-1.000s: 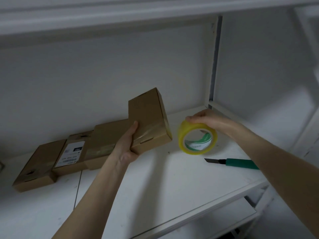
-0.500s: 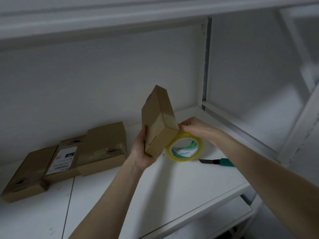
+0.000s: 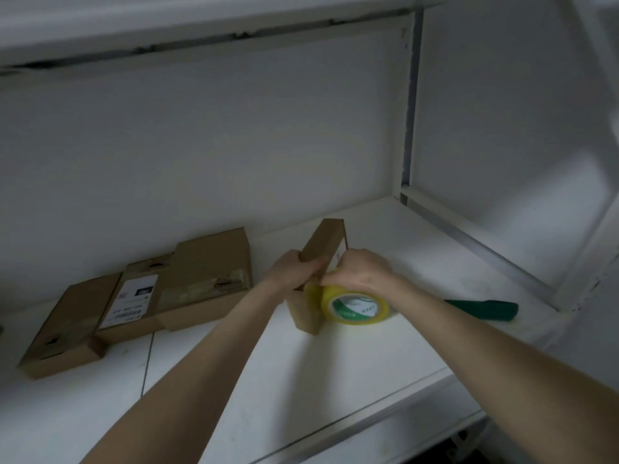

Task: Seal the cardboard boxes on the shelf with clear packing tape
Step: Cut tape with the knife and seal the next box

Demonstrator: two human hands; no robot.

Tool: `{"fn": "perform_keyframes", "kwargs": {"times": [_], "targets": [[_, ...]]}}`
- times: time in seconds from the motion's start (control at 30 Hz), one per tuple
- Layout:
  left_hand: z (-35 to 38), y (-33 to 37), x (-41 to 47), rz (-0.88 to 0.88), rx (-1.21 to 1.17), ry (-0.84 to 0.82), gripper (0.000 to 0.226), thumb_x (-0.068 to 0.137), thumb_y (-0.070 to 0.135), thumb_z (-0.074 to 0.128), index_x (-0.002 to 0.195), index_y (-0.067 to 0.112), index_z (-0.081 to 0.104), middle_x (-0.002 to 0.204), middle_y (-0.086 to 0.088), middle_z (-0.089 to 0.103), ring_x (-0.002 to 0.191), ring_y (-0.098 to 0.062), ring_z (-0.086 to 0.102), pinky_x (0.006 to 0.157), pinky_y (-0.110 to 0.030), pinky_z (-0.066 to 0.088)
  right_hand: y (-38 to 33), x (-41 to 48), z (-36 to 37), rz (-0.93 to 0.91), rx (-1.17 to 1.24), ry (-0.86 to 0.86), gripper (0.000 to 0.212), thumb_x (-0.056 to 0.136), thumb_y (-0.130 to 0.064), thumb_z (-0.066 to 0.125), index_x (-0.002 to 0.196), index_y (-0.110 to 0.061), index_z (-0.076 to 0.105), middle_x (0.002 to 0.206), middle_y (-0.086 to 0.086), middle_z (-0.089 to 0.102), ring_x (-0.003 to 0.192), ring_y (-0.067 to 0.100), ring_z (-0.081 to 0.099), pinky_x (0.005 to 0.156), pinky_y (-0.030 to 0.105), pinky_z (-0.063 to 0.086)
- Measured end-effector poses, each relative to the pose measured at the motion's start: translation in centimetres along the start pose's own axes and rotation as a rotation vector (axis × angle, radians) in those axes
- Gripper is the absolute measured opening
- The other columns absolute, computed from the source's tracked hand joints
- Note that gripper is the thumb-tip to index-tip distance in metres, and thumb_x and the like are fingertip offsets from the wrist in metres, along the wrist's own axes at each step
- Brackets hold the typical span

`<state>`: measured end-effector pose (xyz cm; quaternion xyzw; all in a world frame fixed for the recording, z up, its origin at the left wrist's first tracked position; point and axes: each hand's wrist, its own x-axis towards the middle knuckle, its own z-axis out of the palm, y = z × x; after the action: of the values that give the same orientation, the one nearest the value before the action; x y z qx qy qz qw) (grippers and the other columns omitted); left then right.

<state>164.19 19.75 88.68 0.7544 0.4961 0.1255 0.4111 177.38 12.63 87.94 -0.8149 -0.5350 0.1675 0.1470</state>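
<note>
Currently held box (image 3: 322, 247): stood on end on the shelf (image 3: 368, 370), near the middle of the view, its top leaned toward 1 o'clock and its lower end set down on the white board.
Left hand (image 3: 294, 267): the fingers are clamped round the upper left edge of the held box.
Right hand (image 3: 360, 272): the fingers are curled over the top of the tape roll and clamped on it, close against the box's right face.
Tape roll (image 3: 355, 304): yellowish clear tape on a white and green core, held on edge at 4 o'clock of the held box and touching it. A yellowish film is seen across the box's near face; whether it is stuck down cannot be told.
Utility knife (image 3: 482, 309): green handle, laid on the shelf at 3 o'clock of the roll, partly hidden by the right forearm.
Flat boxes (image 3: 211, 272): three, laid overlapping in a row at 9 o'clock of the held box, apart from it. A white printed label is carried by the middle one.
</note>
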Motion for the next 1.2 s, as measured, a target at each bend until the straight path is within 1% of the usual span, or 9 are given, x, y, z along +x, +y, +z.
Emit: {"fn": "perform_keyframes", "kwargs": {"times": [0.1, 0.2, 0.33, 0.47, 0.6, 0.7, 0.83, 1.0, 1.2], "targets": [[0.6, 0.5, 0.2, -0.001, 0.431, 0.075, 0.067, 0.088, 0.054, 0.055, 0.132, 0.005, 0.043, 0.125, -0.012, 0.058, 0.11, -0.029, 0.059, 0.086, -0.035, 0.049, 0.1, 0.2, 1.4, 0.028, 0.036, -0.03, 0.074, 0.073, -0.076, 0.052, 0.109, -0.014, 0.066, 0.091, 0.002, 0.065, 0.083, 0.021, 0.062, 0.068, 0.03, 0.046], [0.8, 0.9, 0.5, 0.004, 0.473, 0.098, 0.065, 0.089, 0.053, 0.054, 0.131, 0.005, 0.043, 0.125, -0.011, 0.057, 0.111, -0.03, 0.057, 0.083, -0.034, 0.048, 0.5, 0.0, 1.2, -0.002, 0.049, -0.05, 0.061, 0.077, -0.076, 0.05, 0.088, -0.017, 0.063, 0.083, -0.002, 0.062, 0.079, 0.019, 0.062, 0.067, 0.03, 0.048], [-0.5, -0.2, 1.1, -0.035, 0.094, 0.132, 0.057, 0.084, 0.043, 0.063, 0.125, 0.004, 0.055, 0.116, -0.011, 0.065, 0.101, -0.028, 0.063, 0.086, -0.038, 0.053, 2.0, -1.3, -1.3, -0.097, 0.501, -0.186, 0.041, 0.08, -0.061, 0.066, 0.082, -0.02, 0.068, 0.079, -0.005, 0.068, 0.076, 0.014, 0.067, 0.062, 0.019, 0.049], [-2.1, -0.1, 0.5, -0.035, -0.391, 0.144, 0.048, 0.085, 0.038, 0.068, 0.113, -0.002, 0.065, 0.1, -0.017, 0.071, 0.091, -0.033, 0.068, 0.087, -0.047, 0.055, 2.4, -2.0, -4.5, -0.149, 0.818, -0.152, 0.021, 0.089, -0.037, 0.066, 0.086, -0.016, 0.066, 0.08, 0.003, 0.069, 0.069, 0.013, 0.066, 0.058, 0.015, 0.052], [-3.0, 0.6, -0.5, -0.008, -0.527, 0.133, 0.041, 0.087, 0.037, 0.068, 0.106, 0.001, 0.068, 0.09, -0.014, 0.073, 0.077, -0.027, 0.07, 0.07, -0.033, 0.057, 1.2, -1.8, -6.9, -0.181, 0.688, -0.039, 0.029, 0.084, -0.042, 0.07, 0.085, -0.014, 0.068, 0.076, -0.003, 0.069, 0.066, 0.008, 0.065, 0.06, 0.014, 0.052], [-4.3, 0.9, -1.3, 0.005, -0.648, 0.123, 0.039, 0.088, 0.033, 0.067, 0.108, 0.0, 0.067, 0.093, -0.015, 0.073, 0.078, -0.025, 0.07, 0.068, -0.03, 0.057, 1.0, -1.6, -8.2, -0.192, 0.523, 0.008, 0.04, 0.078, -0.05, 0.073, 0.086, -0.011, 0.073, 0.081, -0.001, 0.073, 0.076, 0.015, 0.068, 0.075, 0.027, 0.055], [-5.5, 0.7, -2.0, 0.029, -0.74, 0.096, 0.034, 0.088, 0.032, 0.067, 0.106, 0.003, 0.068, 0.095, -0.012, 0.074, 0.079, -0.022, 0.072, 0.063, -0.027, 0.057, 2.1, -2.2, -9.5, -0.166, 0.38, 0.034, 0.04, 0.081, -0.051, 0.07, 0.063, -0.016, 0.061, 0.052, -0.012, 0.056, 0.054, 0.008, 0.053, 0.049, 0.015, 0.039], [-5.2, 1.0, -2.7, 0.039, -0.835, 0.058, 0.024, 0.09, 0.03, 0.064, 0.095, 0.006, 0.068, 0.081, -0.007, 0.075, 0.07, -0.018, 0.072, 0.054, -0.025, 0.056, 2.1, -2.6, -10.3, -0.169, 0.297, 0.022, 0.057, 0.082, -0.056, 0.066, 0.096, -0.001, 0.071, 0.075, 0.0, 0.061, 0.067, 0.013, 0.056, 0.061, 0.024, 0.041], [-5.2, 0.9, -2.8, 0.055, -0.855, 0.023, 0.031, 0.089, 0.031, 0.065, 0.103, 0.004, 0.067, 0.099, -0.012, 0.074, 0.084, -0.022, 0.072, 0.065, -0.03, 0.058, 2.8, -2.6, -10.2, -0.177, 0.017, 0.024, 0.059, 0.075, -0.074, 0.059, 0.062, -0.017, 0.056, 0.065, 0.001, 0.059, 0.068, 0.019, 0.059, 0.064, 0.03, 0.042]]}}
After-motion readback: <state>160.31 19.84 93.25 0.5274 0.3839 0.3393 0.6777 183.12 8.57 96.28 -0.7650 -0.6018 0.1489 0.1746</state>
